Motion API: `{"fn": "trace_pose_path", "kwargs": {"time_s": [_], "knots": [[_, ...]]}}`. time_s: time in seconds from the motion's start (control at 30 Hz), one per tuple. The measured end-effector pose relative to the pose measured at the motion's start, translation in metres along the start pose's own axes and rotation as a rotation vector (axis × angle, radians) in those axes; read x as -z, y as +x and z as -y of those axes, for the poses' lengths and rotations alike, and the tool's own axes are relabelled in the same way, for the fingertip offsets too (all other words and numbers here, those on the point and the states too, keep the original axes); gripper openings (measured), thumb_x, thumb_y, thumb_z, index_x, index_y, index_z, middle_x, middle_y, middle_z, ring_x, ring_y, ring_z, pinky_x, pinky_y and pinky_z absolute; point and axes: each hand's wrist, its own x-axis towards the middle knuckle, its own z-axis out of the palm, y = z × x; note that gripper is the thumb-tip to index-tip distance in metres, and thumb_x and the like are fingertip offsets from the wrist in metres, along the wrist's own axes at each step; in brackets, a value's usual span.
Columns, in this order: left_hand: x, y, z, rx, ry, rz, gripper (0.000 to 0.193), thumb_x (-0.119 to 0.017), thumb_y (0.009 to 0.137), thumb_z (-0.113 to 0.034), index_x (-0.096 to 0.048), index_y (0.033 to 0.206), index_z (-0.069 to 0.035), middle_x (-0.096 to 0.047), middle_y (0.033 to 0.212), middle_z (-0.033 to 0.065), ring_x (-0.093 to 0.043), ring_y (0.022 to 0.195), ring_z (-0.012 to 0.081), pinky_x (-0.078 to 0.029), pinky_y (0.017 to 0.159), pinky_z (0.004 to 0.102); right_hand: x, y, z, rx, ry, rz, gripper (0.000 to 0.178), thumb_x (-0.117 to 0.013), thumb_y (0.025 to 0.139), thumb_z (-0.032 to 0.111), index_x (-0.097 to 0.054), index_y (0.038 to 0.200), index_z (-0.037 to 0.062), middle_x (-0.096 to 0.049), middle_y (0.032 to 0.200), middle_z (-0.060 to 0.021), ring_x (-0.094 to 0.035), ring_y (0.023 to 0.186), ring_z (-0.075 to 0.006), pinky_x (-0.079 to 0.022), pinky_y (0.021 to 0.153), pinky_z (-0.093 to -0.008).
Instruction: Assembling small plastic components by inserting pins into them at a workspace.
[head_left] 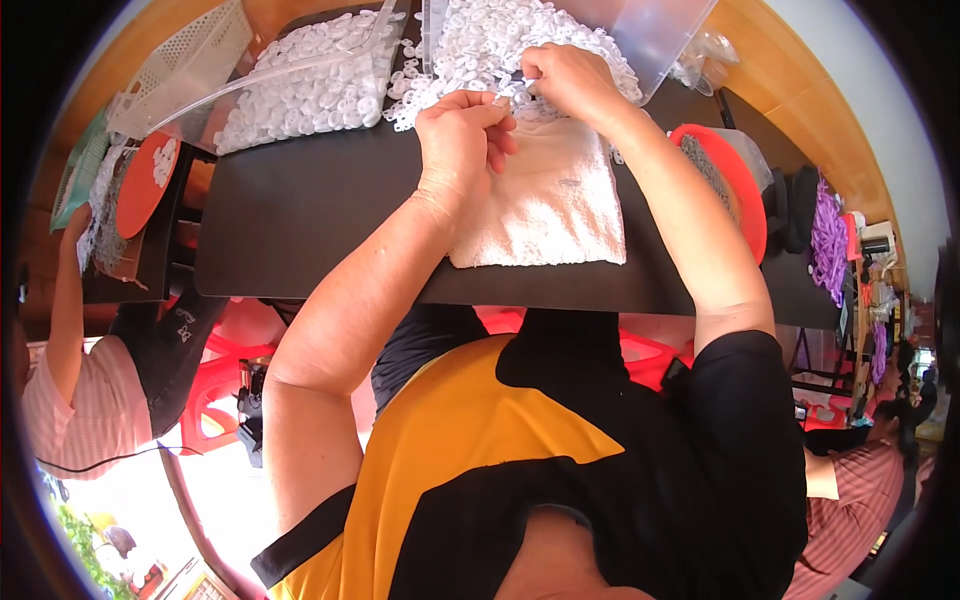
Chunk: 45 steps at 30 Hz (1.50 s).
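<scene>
Over the far end of a white cloth point(560, 215), my two hands are close together but apart. My left hand point(460, 140) is closed, thumb and forefinger pinched; what sits between them is too small to make out. My right hand point(575, 82) pinches a small white piece point(531, 84) between thumb and fingertips. Just beyond both hands, a heap of small white ring-like plastic pieces point(490, 40) spills from a clear plastic bin point(668, 40). Another clear bin point(210, 97), at the left, holds many more of these white pieces.
The cloth lies on a dark table point(300, 220). To the right are a red round tray point(752, 190) with grey material and a purple bundle point(828, 240). At left, a person's arm point(68, 310) reaches toward a green basket point(85, 170). Another person point(860, 500) sits at lower right.
</scene>
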Motion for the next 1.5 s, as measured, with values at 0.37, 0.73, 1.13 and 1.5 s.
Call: {"fn": "trace_pose_path", "kwargs": {"time_s": [0.37,0.73,1.13,1.5], "knots": [[0.000,-0.001,-0.002,0.006,0.026,0.000,0.009,-0.061,0.089,-0.006,-0.059,0.093,0.002,-0.062,0.076,0.0087,-0.055,0.057,0.0150,-0.039,0.048,0.0261,0.030,-0.077,-0.010,0.038,0.346,-0.040,0.009,-0.065,0.079,0.007,-0.064,0.088,0.0072,-0.066,0.085,-0.0065,-0.064,0.076,-0.0255,-0.048,0.070,-0.0357],[-0.004,-0.002,-0.001,-0.002,0.022,0.023,0.003,-0.059,0.084,0.000,-0.058,0.086,0.001,-0.061,0.071,0.0096,-0.056,0.051,0.0155,-0.037,0.041,0.0275,0.036,-0.104,-0.010,-0.128,0.078,-0.181,0.009,-0.060,0.083,0.010,-0.068,0.088,0.0091,-0.065,0.091,-0.0069,-0.064,0.085,-0.0317,-0.050,0.074,-0.0439],[-0.003,-0.005,-0.002,-0.003,0.120,0.057,0.012,-0.063,0.087,-0.007,-0.059,0.094,0.002,-0.063,0.074,0.0081,-0.057,0.057,0.0146,-0.039,0.046,0.0257,0.024,-0.101,0.000,0.031,-0.108,-0.092,0.010,-0.062,0.081,0.007,-0.065,0.091,0.0079,-0.061,0.090,-0.0059,-0.062,0.090,-0.0294,-0.049,0.078,-0.0428],[-0.003,-0.005,0.000,-0.007,0.118,0.082,0.010,-0.063,0.087,-0.005,-0.059,0.093,0.002,-0.062,0.073,0.0083,-0.057,0.055,0.0148,-0.039,0.045,0.0256,0.021,-0.095,0.007,0.250,-0.132,-0.160,0.014,-0.059,0.073,0.000,-0.062,0.086,0.0051,-0.063,0.090,-0.0095,-0.060,0.095,-0.0296,-0.045,0.082,-0.0442]]}}
